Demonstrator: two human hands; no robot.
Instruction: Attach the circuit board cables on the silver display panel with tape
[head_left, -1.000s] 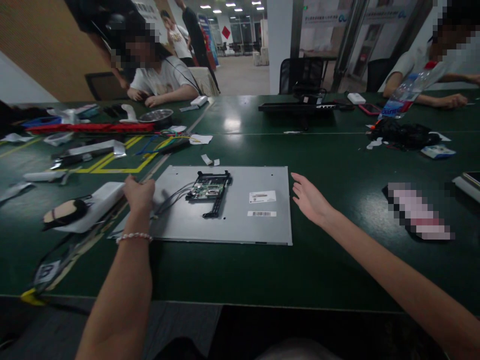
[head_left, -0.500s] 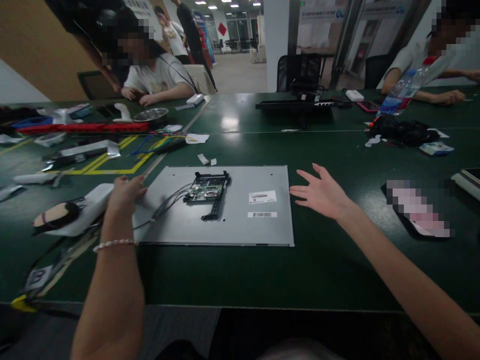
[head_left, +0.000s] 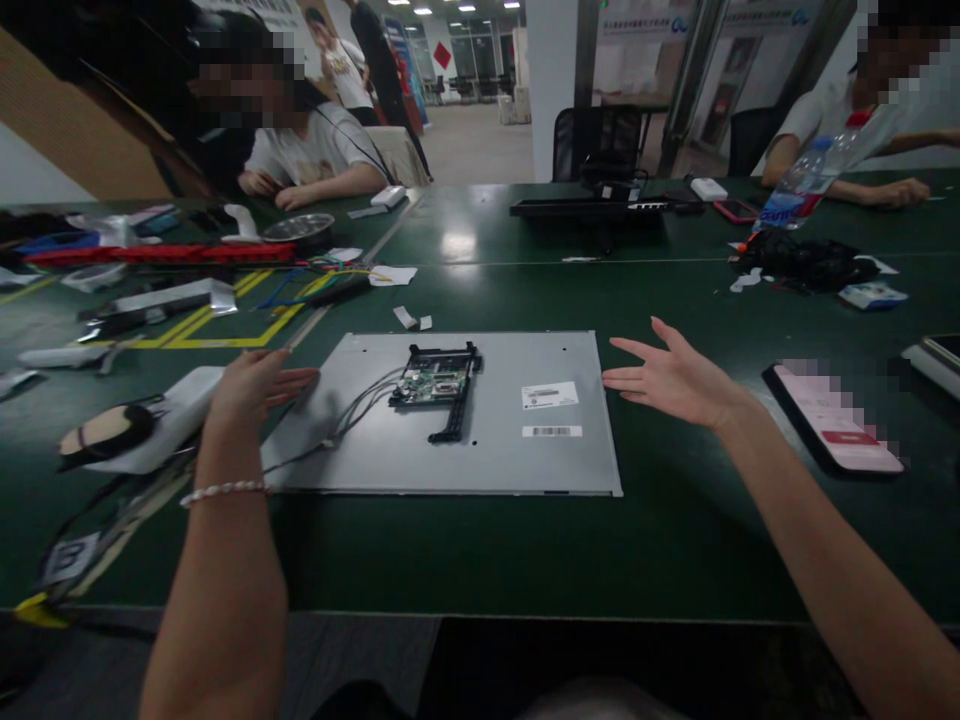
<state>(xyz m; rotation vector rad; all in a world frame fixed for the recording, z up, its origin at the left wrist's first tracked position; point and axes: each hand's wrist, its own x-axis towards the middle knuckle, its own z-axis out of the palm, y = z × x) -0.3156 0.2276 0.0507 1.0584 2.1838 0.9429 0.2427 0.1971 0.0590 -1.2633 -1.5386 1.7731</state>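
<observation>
A flat grey display panel [head_left: 510, 465] lies on the table with its labelled back up. On it sit a green circuit board [head_left: 435, 386] and a black plastic bracket [head_left: 455, 415]. Thin dark cables [head_left: 360, 402] run left from the board across the panel. My left hand [head_left: 259, 388], a beaded bracelet on its wrist, is at the panel's left edge, fingers stretched out against it. Beyond the right edge is my right hand [head_left: 671, 378], palm turned inward and fingers spread, the tips at or very close to that edge. Neither hand grips anything.
A phone [head_left: 836, 420] lies to the right. Left of my left hand is a white object with a tan and black top [head_left: 142, 425]. Tools, wires and a red strip [head_left: 165, 255] crowd the far left. A monitor [head_left: 592, 208] and bottles [head_left: 795, 190] stand farther back.
The panel, with the board and cables on it, has slid to the right. My left fingers have stretched out rightward, and my right hand has shifted right along with the panel's edge.
</observation>
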